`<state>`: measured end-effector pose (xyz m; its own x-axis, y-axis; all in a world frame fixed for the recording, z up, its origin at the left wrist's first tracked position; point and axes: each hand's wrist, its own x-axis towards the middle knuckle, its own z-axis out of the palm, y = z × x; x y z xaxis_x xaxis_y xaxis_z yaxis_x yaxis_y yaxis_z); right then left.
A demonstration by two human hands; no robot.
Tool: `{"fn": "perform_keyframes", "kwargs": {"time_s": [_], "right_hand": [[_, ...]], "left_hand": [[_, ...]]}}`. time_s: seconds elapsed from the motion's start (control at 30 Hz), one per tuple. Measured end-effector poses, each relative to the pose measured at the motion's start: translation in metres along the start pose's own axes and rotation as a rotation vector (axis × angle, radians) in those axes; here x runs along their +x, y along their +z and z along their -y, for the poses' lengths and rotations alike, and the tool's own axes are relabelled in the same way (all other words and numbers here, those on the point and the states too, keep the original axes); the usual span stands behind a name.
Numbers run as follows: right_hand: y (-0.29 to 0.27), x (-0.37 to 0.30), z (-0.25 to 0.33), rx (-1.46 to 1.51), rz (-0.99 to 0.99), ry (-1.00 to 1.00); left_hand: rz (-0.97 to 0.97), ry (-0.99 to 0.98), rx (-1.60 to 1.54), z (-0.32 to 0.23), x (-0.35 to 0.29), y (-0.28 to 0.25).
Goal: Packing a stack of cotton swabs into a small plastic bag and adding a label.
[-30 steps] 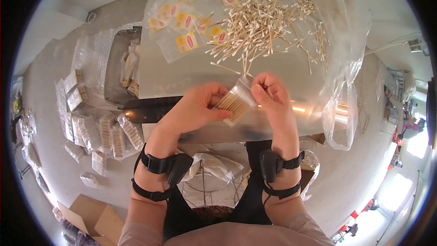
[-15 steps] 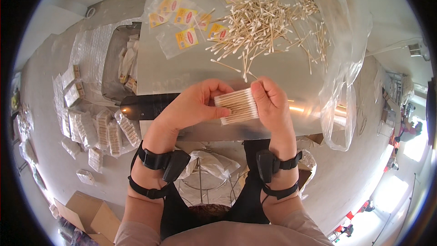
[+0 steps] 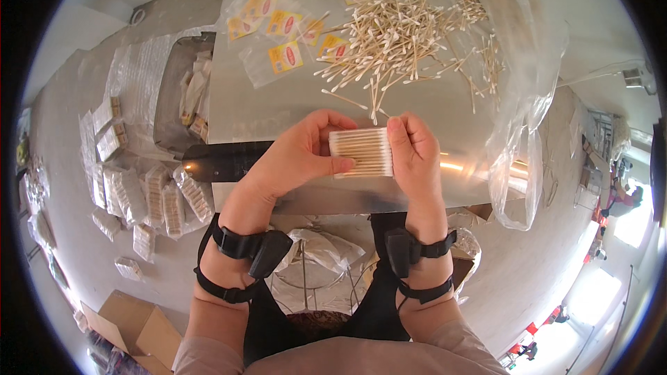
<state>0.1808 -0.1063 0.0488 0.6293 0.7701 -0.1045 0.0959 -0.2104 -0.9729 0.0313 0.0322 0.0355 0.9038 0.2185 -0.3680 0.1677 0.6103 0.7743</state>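
While the swab bundle lies level on the near side of the heap of swabs, the step in hand looks like evening out its row. The left hand is curled half closed round one end, thumb across the front; the right hand pinches the other end between thumb and fingers. Next would call for light, even pressure to keep the sticks parallel; glare makes it hard to tell whether they are bagged. Left of the heap, on the counter, flat clear bags hold yellow cards; right of it droops a large clear bag. Well left of the heap, a dark tub holds wrapped packs, with further packs lying nearer than the tub
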Motion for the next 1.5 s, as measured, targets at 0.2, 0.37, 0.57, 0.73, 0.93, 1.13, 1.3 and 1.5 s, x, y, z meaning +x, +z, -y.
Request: {"fn": "perform_keyframes", "kwargs": {"time_s": [0.2, 0.37, 0.57, 0.73, 0.93, 1.13, 1.3, 1.5], "right_hand": [[0.003, -0.002, -0.008, 0.111, 0.003, 0.172], [0.008, -0.001, -0.013, 0.037, -0.032, 0.127], [0.007, 0.0, -0.019, -0.088, -0.133, 0.028], [0.007, -0.004, -0.008, 0.048, -0.035, 0.073], [0.012, 0.003, -0.006, 0.319, -0.164, 0.049], [0.001, 0.006, -0.006, 0.676, 0.058, 0.605], [0.008, 0.003, -0.019, 0.478, 0.012, 0.418], [0.011, 0.002, -0.028, 0.282, -0.204, 0.097]], "left_hand": [[-0.13, 0.048, 0.03, 0.005, 0.003, -0.004], [-0.142, 0.121, 0.032, 0.006, 0.004, -0.001], [-0.099, 0.135, -0.088, 0.004, 0.006, 0.0], [-0.204, 0.139, -0.161, 0.013, 0.007, -0.002], [-0.262, 0.361, 0.084, 0.01, 0.005, -0.006], [-0.139, 0.567, 0.362, 0.003, 0.001, 0.005], [-0.046, 0.601, 0.396, 0.008, 0.003, 0.01], [-0.161, 0.115, -0.286, -0.007, -0.001, 0.013]]}}
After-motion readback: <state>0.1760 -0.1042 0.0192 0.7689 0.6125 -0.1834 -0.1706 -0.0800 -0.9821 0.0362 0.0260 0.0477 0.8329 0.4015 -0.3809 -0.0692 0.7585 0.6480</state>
